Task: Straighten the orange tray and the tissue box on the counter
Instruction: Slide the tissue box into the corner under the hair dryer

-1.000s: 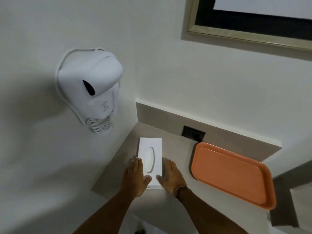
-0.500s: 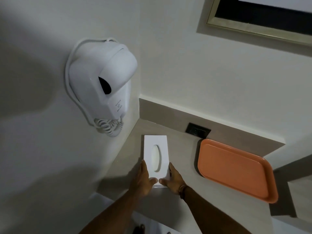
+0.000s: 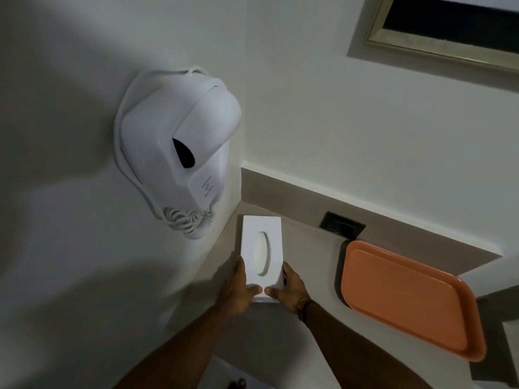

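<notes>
You are on the tissue box step, and your two hands frame its near end in the lower middle of the frame. The next move, as far as can be judged, calls for a small nudge or twist to set the long sides parallel with the wall at left, then a reach to the right for the tray.

At upper left, a white hair dryer (image 3: 179,153) hangs on the wall, its coiled cord bunched beneath it. Just right of and below it, the box (image 3: 261,248) lies flat on the counter (image 3: 309,248), long axis running away from you, the oval slot facing up. Its far end sits near the corner where the walls meet; whether it touches the left wall cannot be told.

Your left hand (image 3: 238,290) presses flat against the box's left side, fingers straight along it and thumb hooked across the near edge. Your right hand (image 3: 289,287) mirrors it on the right side, thumb pointing inward toward the other thumb. Both hands clamp the box between them, not pinching. A band shows on your right wrist. Both forearms rise from the bottom edge and converge on the box.

Right of the box, a dark socket (image 3: 342,227) sits in the backsplash. At lower right, the tray (image 3: 407,299) lies apart from the box, untouched and angled across the counter.
</notes>
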